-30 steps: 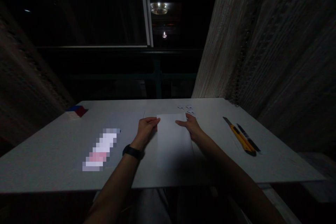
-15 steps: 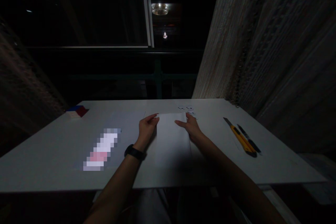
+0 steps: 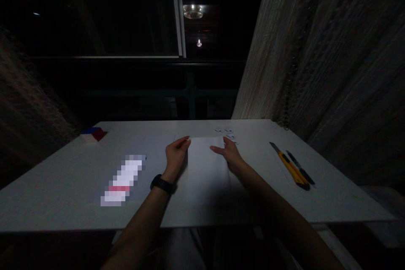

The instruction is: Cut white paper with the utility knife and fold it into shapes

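Note:
A white sheet of paper (image 3: 207, 168) lies on the table before me, its far edge between my two hands. My left hand (image 3: 177, 152) pinches the paper's far left corner, thumb and fingers together; a dark watch (image 3: 162, 184) is on that wrist. At the far right corner, my right hand (image 3: 229, 152) grips the paper with the thumb on top and the fingers behind the edge. Just beyond the right hand lie several small paper pieces (image 3: 228, 130) with dark marks. Shadow covers the near part of the sheet.
On the white table (image 3: 57, 181), a yellow utility knife (image 3: 289, 166) and a dark pen (image 3: 300, 168) lie at the right. A pixelated bright phone-like object (image 3: 125, 179) rests on paper at the left. A coloured cube (image 3: 93, 134) sits far left. Curtains (image 3: 262, 50) hang at the sides.
My left hand has shifted very slightly to the left, and the sheet with it. The right hand stays almost in place.

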### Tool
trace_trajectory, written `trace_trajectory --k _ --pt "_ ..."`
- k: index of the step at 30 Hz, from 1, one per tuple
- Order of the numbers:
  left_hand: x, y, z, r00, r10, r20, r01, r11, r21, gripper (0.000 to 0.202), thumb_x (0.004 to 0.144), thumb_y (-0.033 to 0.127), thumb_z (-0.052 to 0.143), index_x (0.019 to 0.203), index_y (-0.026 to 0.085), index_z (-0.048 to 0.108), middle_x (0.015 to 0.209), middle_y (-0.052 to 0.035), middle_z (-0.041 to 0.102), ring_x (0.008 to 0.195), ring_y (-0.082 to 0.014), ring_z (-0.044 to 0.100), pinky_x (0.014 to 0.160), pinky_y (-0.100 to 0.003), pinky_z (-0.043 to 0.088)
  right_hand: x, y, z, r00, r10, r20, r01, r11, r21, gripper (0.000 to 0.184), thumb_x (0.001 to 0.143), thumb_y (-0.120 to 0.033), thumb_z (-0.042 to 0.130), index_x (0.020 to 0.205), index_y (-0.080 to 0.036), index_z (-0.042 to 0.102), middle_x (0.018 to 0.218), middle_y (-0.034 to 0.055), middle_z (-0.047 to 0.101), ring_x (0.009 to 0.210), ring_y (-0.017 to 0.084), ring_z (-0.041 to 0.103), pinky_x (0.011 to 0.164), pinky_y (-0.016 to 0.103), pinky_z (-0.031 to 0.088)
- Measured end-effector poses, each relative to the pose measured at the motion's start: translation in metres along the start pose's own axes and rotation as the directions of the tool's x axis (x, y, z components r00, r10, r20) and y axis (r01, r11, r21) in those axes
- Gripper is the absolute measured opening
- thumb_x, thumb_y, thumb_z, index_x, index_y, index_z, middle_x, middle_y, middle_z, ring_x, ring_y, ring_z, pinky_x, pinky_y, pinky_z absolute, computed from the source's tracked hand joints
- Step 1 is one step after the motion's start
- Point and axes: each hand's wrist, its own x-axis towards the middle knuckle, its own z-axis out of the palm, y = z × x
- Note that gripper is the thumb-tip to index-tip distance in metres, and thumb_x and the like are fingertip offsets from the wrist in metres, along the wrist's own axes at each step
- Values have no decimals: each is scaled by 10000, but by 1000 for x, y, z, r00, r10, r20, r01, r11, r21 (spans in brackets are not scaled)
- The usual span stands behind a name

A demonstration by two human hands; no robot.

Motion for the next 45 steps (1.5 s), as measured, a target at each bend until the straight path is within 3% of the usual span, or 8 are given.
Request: trace_trajectory --k 5,20,36,45 --pt "0 2 1 1000 5 -26 -4 999 36 291 621 332 686 844 144 704 814 -79 697 771 -195 629 741 -316 473 1 3 -1 1000 -13 7 13 1000 10 476 497 -218 772 920 -171 559 888 58 682 768 224 644 713 365 516" --pt "1 3 1 997 -25 -68 19 996 -86 289 568 292 736 803 130 695 762 -79 693 713 -178 633 686 -291 481 -2 -1 0 999 1 48 -1 1000 -3 488 489 -244 780 920 -170 564 898 68 679 773 225 644 718 368 513" --pt "5 0 -3 998 23 52 -30 988 150 253 627 364 679 761 150 700 742 -59 693 691 -176 623 655 -273 464 -2 -4 -1 999 -3 44 2 1000 28 465 476 -225 778 887 -170 567 839 45 681 705 209 641 649 344 510" --pt "2 5 -5 998 51 42 -60 961 269 226 649 369 658 766 186 719 772 -47 706 750 -199 629 725 -298 452 0 -8 -1 999 49 13 -49 999 15 440 462 -243 781 850 -140 602 822 59 692 696 202 641 651 325 506"
